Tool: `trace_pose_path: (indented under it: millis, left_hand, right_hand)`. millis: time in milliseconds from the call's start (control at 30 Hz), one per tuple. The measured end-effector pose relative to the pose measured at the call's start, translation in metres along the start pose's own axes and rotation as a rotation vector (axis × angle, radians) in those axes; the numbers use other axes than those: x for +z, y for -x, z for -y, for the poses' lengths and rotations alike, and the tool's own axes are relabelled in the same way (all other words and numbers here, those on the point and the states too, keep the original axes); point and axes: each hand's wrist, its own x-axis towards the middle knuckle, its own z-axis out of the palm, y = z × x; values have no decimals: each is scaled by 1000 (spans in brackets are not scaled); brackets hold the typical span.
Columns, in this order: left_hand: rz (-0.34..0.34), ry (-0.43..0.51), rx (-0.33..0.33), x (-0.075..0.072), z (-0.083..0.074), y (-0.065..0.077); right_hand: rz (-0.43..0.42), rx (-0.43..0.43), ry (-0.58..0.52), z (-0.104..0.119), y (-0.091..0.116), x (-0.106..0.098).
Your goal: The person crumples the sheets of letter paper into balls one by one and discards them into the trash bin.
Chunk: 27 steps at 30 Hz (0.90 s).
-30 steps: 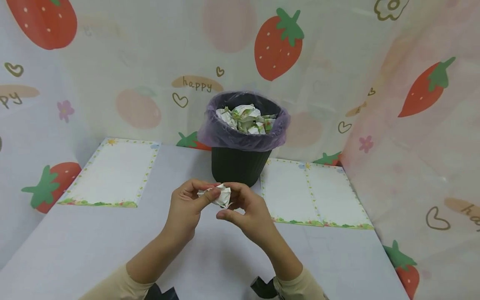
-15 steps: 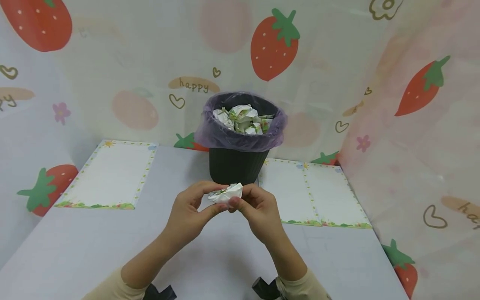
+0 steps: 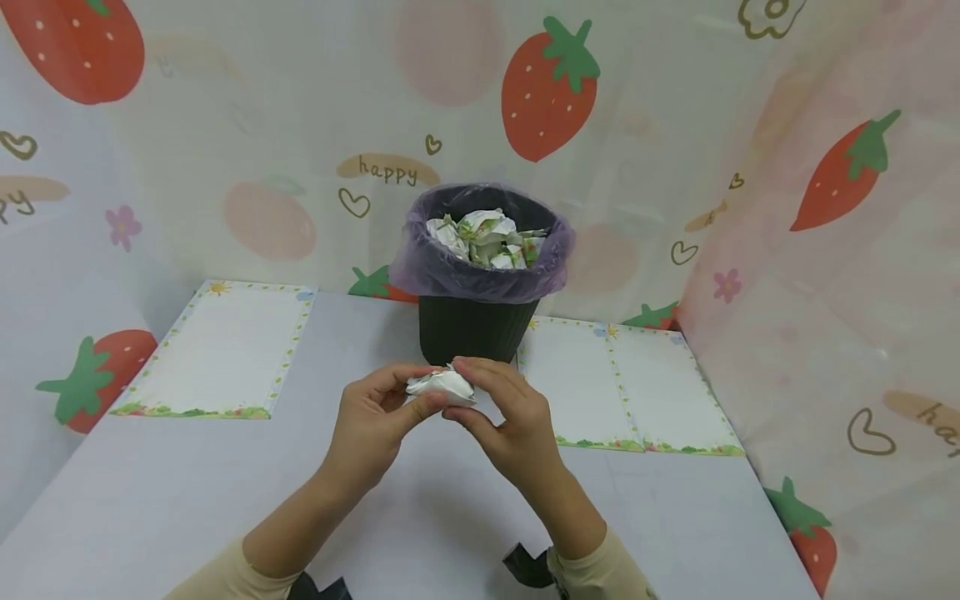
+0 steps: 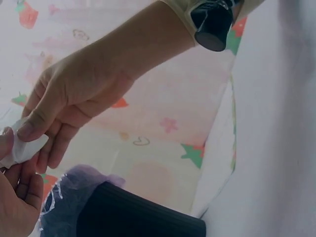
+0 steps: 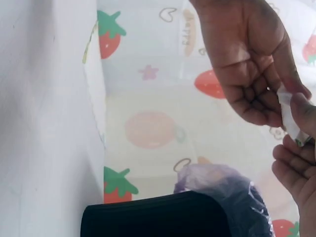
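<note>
Above the middle of the table [image 3: 420,517], a small wad of crumpled white paper [image 3: 444,387] sits between both hands. At its left end my left hand [image 3: 369,421] pinches it between thumb and fingers. My right hand [image 3: 513,417] holds the other end, thumb below and fingers over the top. In the left wrist view the right thumb presses on the crumpled paper [image 4: 22,149]. Seen in the right wrist view, the left fingers are curled behind the crumpled paper [image 5: 290,116], and a bit of green print shows on it. Parts of the wad are hidden by fingers.
Just beyond the hands stands a black bin [image 3: 476,329] lined with a purple bag [image 3: 483,285]. Several crumpled papers [image 3: 491,237] lie in it. A bordered sheet [image 3: 217,350] lies at the left; bordered sheets [image 3: 581,383] lie at the right. Strawberry-print cloth [image 3: 300,108] surrounds the table.
The paper wad has been turned between the hands and shows a smoother, rounder side. The right fingers have shifted over its top. The bin and sheets have stayed in place.
</note>
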Motion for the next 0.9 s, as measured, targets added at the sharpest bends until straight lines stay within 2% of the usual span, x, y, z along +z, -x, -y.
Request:
trace_pose_path:
  millis: [167,333,500,567,633,767,900]
  left_hand:
    - [-29,8,-15,2,-2,-1]
    - [-43,44,-32,3,1,-1]
    - [-10,42,-42,1,4,-3]
    - [0,1,-51,0,5,-4]
    - [9,-58,-55,0,5,-4]
    - [-8,-225,-20,-1,6,-5]
    - [-25,-276,17,-6,5,-9]
  right_hand:
    - [30,10,-12,2,1,2]
    - [44,71,-33,3,4,5]
    - [31,234,-269,2,8,7]
    - [22,299,-339,2,9,8]
    - [14,347,-354,1,10,8]
    - [-17,401,-339,-1,9,5]
    - [-72,431,-308,-4,5,-2]
